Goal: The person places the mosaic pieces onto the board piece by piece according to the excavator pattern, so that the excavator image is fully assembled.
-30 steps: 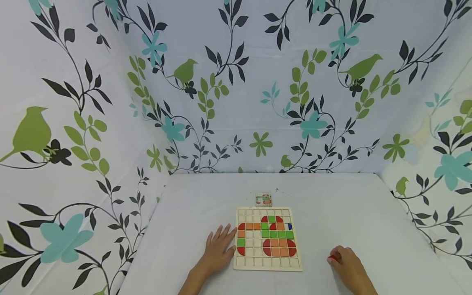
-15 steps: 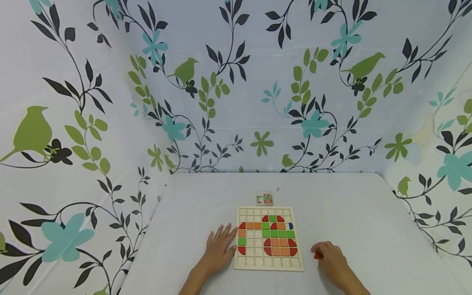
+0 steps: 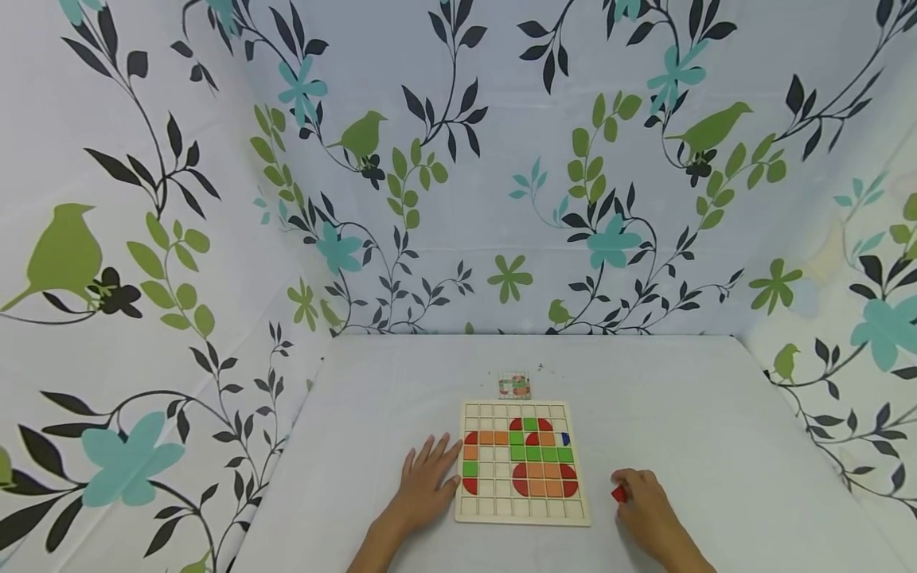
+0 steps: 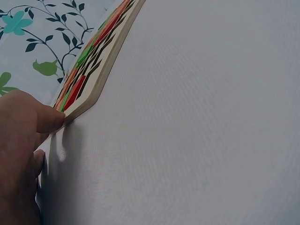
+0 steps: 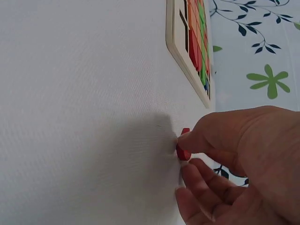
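A square wooden grid board (image 3: pixel 522 521) lies on the white-covered table in the head view, with red, orange and green tiles and one blue piece in its cells. At its left edge rests my left hand (image 3: pixel 426 484), palm down, fingers spread; in the left wrist view the thumb (image 4: pixel 50 119) touches the board's side. Right of the board, my right hand (image 3: pixel 646 509) pinches a small red tile (image 3: pixel 619 494). The right wrist view has that red tile (image 5: pixel 183 149) between thumb and fingers, close to the cloth; whether it touches the cloth I cannot tell.
Behind the board lies a small pattern card (image 3: pixel 514 386) with coloured shapes. A few tiny dark specks sit on the tabletop (image 3: pixel 401 374) near it. A curtain (image 3: pixel 430 199) printed with leaves, birds and flowers hangs at the back and sides.
My right hand has moved left toward the board with the red tile, then shifted very slightly. More of the tile shows now. The left hand stays against the board.
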A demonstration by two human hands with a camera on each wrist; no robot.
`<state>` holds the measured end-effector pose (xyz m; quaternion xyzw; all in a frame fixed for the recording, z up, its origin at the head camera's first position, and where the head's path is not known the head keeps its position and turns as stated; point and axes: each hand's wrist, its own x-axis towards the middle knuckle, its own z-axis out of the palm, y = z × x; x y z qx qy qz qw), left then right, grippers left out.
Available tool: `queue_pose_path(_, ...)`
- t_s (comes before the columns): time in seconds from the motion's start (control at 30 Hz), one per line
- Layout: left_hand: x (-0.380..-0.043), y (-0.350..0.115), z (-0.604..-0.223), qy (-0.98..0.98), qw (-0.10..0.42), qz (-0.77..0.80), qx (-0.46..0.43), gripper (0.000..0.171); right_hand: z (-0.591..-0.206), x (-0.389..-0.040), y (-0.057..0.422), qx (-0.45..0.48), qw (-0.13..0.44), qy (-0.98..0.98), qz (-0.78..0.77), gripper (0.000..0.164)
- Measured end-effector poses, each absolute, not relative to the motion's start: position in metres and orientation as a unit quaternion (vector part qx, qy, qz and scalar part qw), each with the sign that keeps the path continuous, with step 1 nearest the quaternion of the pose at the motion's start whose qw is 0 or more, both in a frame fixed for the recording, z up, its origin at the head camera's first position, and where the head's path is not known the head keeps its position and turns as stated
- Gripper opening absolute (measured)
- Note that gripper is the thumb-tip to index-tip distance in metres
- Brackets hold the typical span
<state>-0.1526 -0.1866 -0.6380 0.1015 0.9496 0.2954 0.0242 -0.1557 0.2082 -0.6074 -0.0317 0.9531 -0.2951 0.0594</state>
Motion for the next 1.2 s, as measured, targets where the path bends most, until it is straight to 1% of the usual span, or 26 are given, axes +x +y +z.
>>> queue_pose_path(0.07,-0.153,-0.187,-0.638,0.949,0.022,0.296,0.103,0.059,-0.609,-0.156,0.209,-0.021,0.058,0.954,-0.294,0.036)
queue_pose_path(0.3,-0.153,-0.187,-0.638,0.949,0.026,0.298,0.1,0.059,-0.612,-0.158,0.208,-0.012,0.063,0.953,-0.297,0.026)
queue_pose_path(0.47,-0.155,-0.187,-0.644,0.946,0.019,0.309,0.099,0.059,-0.606,-0.158,0.21,-0.01,0.08,0.951,-0.299,0.037)
queue_pose_path(0.57,-0.157,-0.188,-0.648,0.945,0.012,0.311,0.102,0.059,-0.603,-0.157,0.212,-0.029,0.084,0.949,-0.301,0.036)
queue_pose_path(0.77,-0.156,-0.188,-0.647,0.946,0.011,0.309,0.099,0.059,-0.607,-0.16,0.214,-0.049,0.077,0.953,-0.289,0.022)
queue_pose_path(1.07,-0.152,-0.187,-0.639,0.942,0.006,0.316,0.112,0.059,-0.613,-0.168,0.206,-0.046,0.053,0.957,-0.281,0.025)
queue_pose_path(1.2,-0.152,-0.188,-0.639,0.947,0.022,0.304,0.105,0.059,-0.619,-0.176,0.2,-0.043,0.039,0.955,-0.29,0.025)
